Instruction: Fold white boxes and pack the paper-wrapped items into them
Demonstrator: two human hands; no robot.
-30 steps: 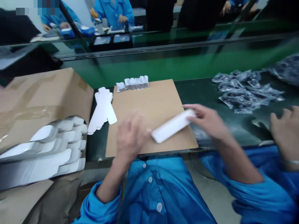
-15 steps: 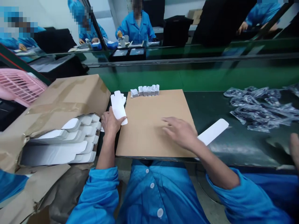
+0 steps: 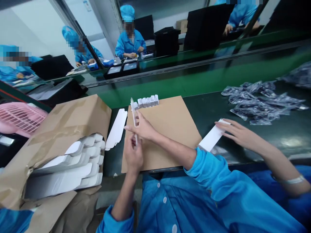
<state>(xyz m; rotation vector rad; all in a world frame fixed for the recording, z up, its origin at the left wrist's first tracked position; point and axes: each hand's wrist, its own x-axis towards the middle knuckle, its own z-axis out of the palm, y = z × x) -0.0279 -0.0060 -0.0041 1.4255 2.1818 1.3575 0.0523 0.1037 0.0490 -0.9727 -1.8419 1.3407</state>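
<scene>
My left hand [image 3: 134, 157] is closed on the lower end of a thin white carton [image 3: 133, 111], held upright and nearly edge-on above the left part of a brown cardboard sheet [image 3: 167, 129]. Across from it, my right hand [image 3: 145, 127] also grips the carton, its fingers on either side. More flat white cartons [image 3: 116, 129] lie on the dark table, left of the sheet. Along the sheet's far edge stands a row of small white folded pieces [image 3: 148, 101].
At left, an open cardboard box [image 3: 70, 119] holds stacked white cartons [image 3: 63, 176]. A co-worker's hand [image 3: 235, 132] touches a white box [image 3: 212, 137] right of the sheet. Plastic-wrapped items [image 3: 259, 102] lie far right. A green ledge [image 3: 194, 79] runs behind; other people sit beyond it.
My left hand has moved right with a carton and my right hand has come left to meet it. The other cartons now lie on the table. A co-worker's hand has reached the right-hand white box.
</scene>
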